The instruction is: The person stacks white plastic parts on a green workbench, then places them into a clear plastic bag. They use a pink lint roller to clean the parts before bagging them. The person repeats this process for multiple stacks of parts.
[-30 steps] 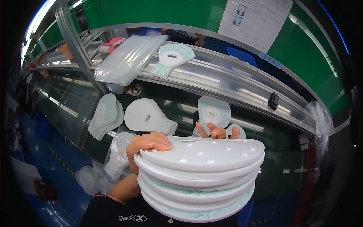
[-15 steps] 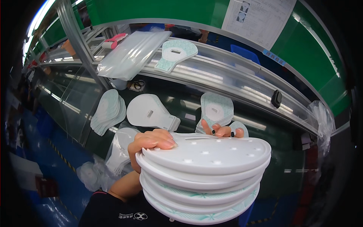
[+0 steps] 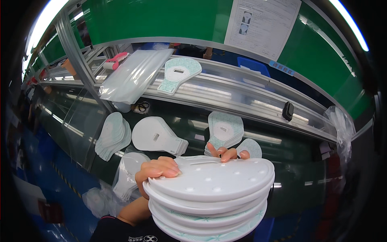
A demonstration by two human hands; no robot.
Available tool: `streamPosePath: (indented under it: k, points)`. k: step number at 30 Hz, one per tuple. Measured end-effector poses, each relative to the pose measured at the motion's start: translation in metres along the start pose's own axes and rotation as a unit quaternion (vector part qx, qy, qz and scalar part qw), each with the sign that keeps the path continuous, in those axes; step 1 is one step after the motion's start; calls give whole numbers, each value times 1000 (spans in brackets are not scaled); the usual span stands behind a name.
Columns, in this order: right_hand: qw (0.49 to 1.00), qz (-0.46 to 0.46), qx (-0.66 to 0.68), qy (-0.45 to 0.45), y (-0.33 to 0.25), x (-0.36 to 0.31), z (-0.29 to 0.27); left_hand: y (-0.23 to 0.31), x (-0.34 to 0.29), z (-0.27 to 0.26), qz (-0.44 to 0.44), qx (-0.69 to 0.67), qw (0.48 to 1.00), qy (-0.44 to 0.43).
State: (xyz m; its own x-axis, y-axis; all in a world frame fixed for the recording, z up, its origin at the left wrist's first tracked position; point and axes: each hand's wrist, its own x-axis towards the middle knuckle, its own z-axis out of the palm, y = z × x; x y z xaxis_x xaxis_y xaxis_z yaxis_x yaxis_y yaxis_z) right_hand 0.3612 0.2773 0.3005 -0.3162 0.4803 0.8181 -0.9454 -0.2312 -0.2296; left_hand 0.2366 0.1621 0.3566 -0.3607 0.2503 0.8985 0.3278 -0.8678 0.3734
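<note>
Close in front of me is a thick stack of rounded white plastic panels (image 3: 225, 181). Several layers show at its near side, some with a green leafy pattern on their edges. My left hand (image 3: 158, 169) is wrapped over the stack's left side, fingers on the top panel. At the far edge, the fingers of my right hand (image 3: 228, 153) curl over the panels; its palm is hidden behind them. Just beyond stand a pile of patterned paddle-shaped panels (image 3: 225, 128) and a plain white pile (image 3: 154, 133). Another patterned pile (image 3: 114, 135) fans out at the left.
A metal shelf (image 3: 225, 94) crosses behind the dark work surface, carrying clear plastic bags (image 3: 135, 76), one patterned panel (image 3: 179, 74) and a pink-handled roller (image 3: 116, 60). Bagged panels (image 3: 131, 173) lie near my left arm. A metal post (image 3: 78, 56) rises at the left.
My view has tilted, so the shelf and piles sit lower in the picture. The held stack also appears slightly lower and further left, with both hands keeping their grip.
</note>
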Motion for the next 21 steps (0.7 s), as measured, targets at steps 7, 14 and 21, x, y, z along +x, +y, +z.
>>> streamPosePath:
  k: [7,14,21]
  points:
    - [1000,6,-11,-9,1,-5,-9,-4,-8,-2,-14,8,1000,15]
    - [1000,-15,-19,6,4,-3,-4,-6,-6,1,-9,-13,1000,13]
    - [999,-3,-39,-11,2,-1,-8,-6,-8,-6,-11,-30,999,-27]
